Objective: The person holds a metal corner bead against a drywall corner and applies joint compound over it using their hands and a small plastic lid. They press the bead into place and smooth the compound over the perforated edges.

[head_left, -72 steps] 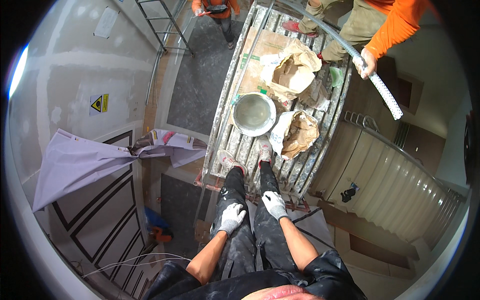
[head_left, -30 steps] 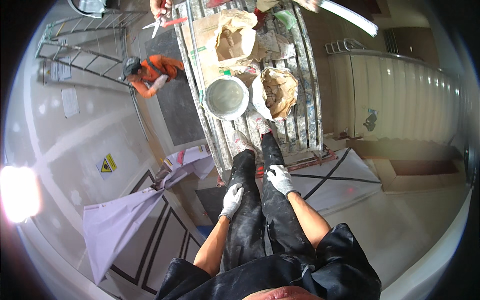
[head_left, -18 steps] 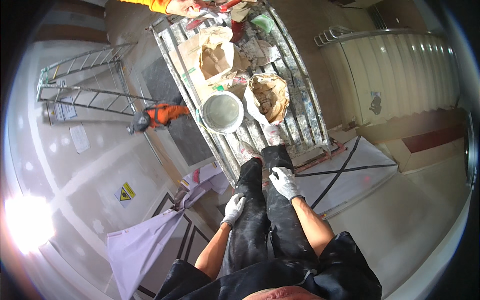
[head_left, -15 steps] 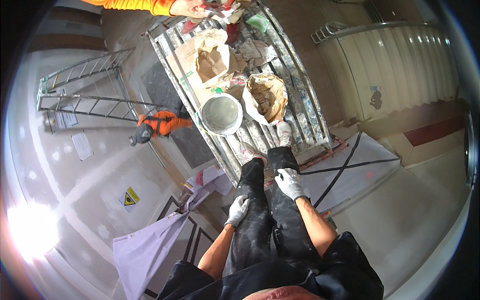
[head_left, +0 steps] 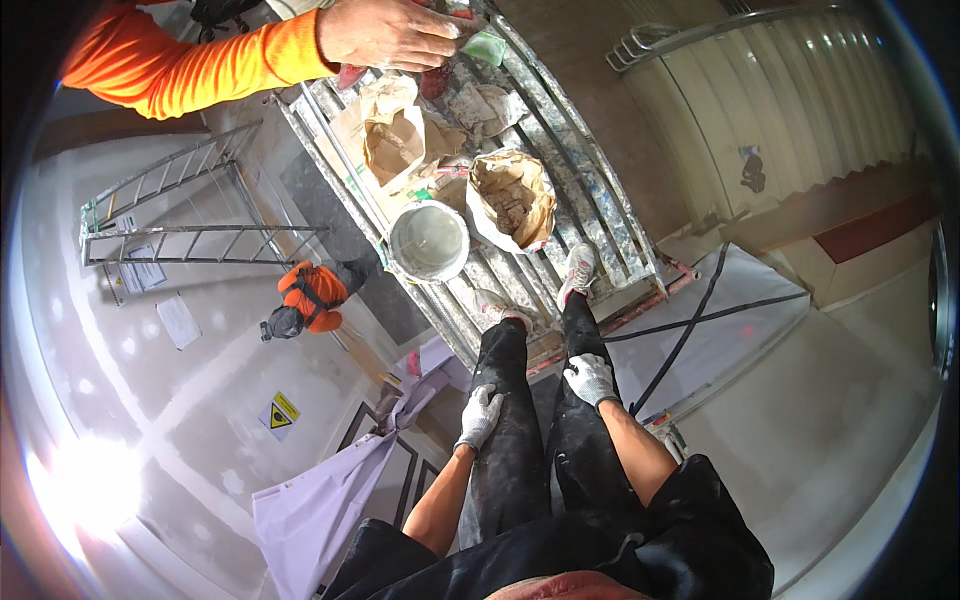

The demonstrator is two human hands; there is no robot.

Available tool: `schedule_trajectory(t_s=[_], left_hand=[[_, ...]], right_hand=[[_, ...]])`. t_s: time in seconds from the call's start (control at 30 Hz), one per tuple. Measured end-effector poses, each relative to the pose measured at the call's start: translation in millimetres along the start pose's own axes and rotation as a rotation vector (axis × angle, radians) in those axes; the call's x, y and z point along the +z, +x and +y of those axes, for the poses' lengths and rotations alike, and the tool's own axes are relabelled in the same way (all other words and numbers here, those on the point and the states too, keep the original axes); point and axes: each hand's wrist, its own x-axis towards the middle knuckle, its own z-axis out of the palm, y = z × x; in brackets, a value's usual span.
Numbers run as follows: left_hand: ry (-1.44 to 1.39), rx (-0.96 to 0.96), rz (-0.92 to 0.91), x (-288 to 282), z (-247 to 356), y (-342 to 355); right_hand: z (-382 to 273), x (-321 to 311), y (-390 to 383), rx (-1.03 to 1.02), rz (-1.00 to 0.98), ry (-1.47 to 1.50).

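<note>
Stained platform [head_left: 582,182], upper centre | bucket [head_left: 430,278] beside paper bag [head_left: 543,203], probably grouped for reach | lower centre: person's left hand [head_left: 480,417], right hand [head_left: 590,380] on trousers [head_left: 503,365], fingers loosely bent, empty, perhaps for steadiness

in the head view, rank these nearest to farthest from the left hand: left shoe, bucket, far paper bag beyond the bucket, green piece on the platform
From the left hand:
1. left shoe, almost straight ahead
2. bucket, ahead and to the left
3. far paper bag, ahead-left, beyond the bucket
4. green piece, straight ahead, near the picture's top
</note>
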Motion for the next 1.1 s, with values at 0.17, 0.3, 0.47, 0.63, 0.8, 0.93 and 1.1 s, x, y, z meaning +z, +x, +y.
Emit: schedule_trajectory(t_s=[0.17,0.3,0.47,0.63,0.8,0.93,1.1], left_hand=[[0.058,-0.010,-0.023,4.1,14.0,1.1],[0.076,-0.041,-0.046,6.7,30.1,-0.1],[0.073,-0.026,-0.046,13.2,37.3,-6.1],[0.074,-0.010,-0.036,18.3,46.6,-9.6],[0.122,0.026,-0.052,21.1,46.8,-10.6],[0.187,0.033,-0.056,29.9,39.4,-6.6],[0.199,0.038,-0.046,33.7,34.8,-8.0]], right_hand=[[15.7,-1.7,0.6,-0.013,0.068,0.074],[24.8,0.4,0.7,-0.038,0.109,0.112],[36.9,5.7,-1.5,-0.044,0.110,0.149],[40.4,1.4,-4.8,-0.057,0.128,0.154],[44.0,3.8,-5.7,-0.058,0.112,0.161],[45.1,6.7,-6.2,-0.053,0.120,0.157],[45.5,4.3,-6.0,-0.045,0.064,0.152]])
